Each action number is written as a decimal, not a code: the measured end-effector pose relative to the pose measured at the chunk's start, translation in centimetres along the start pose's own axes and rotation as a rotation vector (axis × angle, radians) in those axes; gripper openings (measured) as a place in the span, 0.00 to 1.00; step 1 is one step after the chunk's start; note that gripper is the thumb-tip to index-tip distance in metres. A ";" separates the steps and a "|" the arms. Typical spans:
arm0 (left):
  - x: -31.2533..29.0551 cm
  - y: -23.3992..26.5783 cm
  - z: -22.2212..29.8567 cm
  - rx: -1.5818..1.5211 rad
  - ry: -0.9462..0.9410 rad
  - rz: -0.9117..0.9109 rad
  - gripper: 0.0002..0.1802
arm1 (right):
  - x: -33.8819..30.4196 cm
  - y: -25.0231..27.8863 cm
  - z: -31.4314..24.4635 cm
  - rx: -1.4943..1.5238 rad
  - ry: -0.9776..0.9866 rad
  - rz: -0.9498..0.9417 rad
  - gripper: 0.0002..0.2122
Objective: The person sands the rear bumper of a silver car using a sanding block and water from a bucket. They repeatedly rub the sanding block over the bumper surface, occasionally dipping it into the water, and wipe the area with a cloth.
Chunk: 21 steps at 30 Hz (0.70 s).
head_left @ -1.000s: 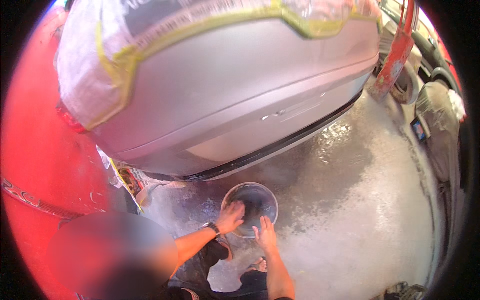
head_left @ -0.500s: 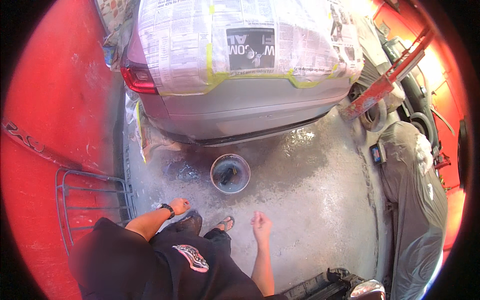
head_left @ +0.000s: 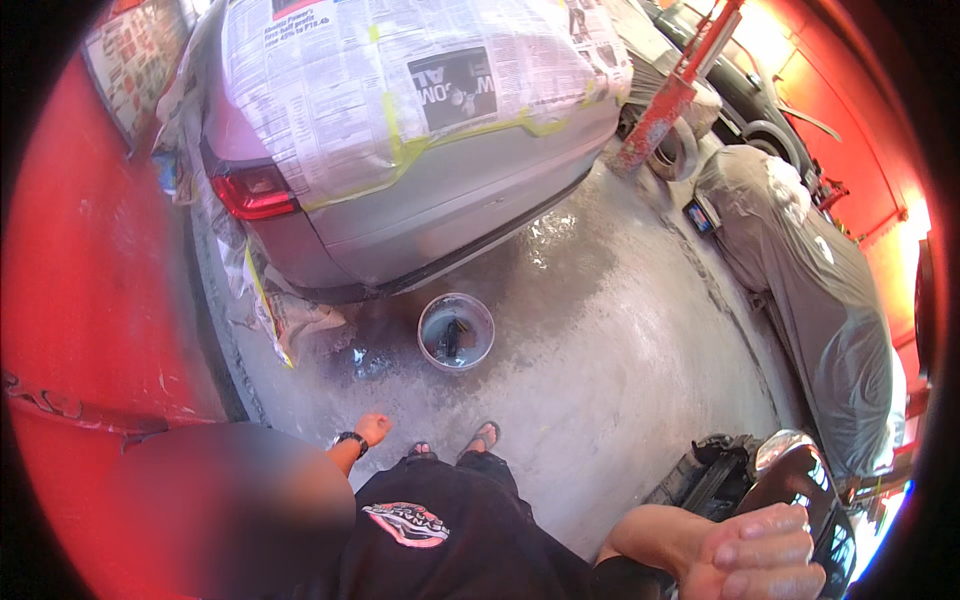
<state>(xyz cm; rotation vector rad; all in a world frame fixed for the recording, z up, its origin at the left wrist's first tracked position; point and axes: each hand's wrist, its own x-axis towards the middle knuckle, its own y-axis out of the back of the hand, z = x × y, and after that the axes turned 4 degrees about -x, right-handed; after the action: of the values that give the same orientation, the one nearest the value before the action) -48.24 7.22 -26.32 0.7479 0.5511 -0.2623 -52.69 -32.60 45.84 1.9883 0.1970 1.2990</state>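
My left hand [head_left: 374, 430], with a dark watch [head_left: 349, 440] on its wrist, hangs low with its fingers curled; nothing shows in it. My right hand [head_left: 757, 556] is raised close to the camera at the lower right, closed in a fist with nothing seen sticking out of it. Neither hand touches anything. On the floor ahead of my feet stands a round bucket [head_left: 435, 316] with liquid and a dark object [head_left: 457, 340] inside, too unclear to name. Beyond it is the rear of a silver car [head_left: 420, 225], its upper part masked with newspaper [head_left: 330, 110] and yellow tape.
Left is a red wall [head_left: 110, 270]. Loose paper [head_left: 300, 315] lies by the car's left corner. A red metal post [head_left: 665, 120] stands at the car's right, near a grey-covered object [head_left: 800, 300]. Dark glossy vehicle parts [head_left: 790, 485] are beside my right arm. The concrete floor looks wet near the bucket.
My right hand has swung up and right, close to the camera. My left hand stays low. The view has turned, and the car and post now appear further left.
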 end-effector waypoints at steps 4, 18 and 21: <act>-3.1 2.0 -2.1 -0.021 0.075 0.021 0.25 | 1.8 -2.9 -4.3 -0.228 -0.241 0.196 0.08; -11.1 -1.8 -8.2 -0.208 0.422 0.128 0.25 | 5.7 -12.7 3.3 0.965 -0.073 -0.042 0.09; -10.5 -7.7 -7.6 -0.178 0.351 0.037 0.25 | 1.6 -19.0 1.5 1.095 -0.093 -0.094 0.06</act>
<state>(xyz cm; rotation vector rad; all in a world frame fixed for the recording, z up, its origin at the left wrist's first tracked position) -62.95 7.44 -29.38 0.6326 0.8801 -0.0445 -45.84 -18.99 34.35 2.8521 1.1353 1.1147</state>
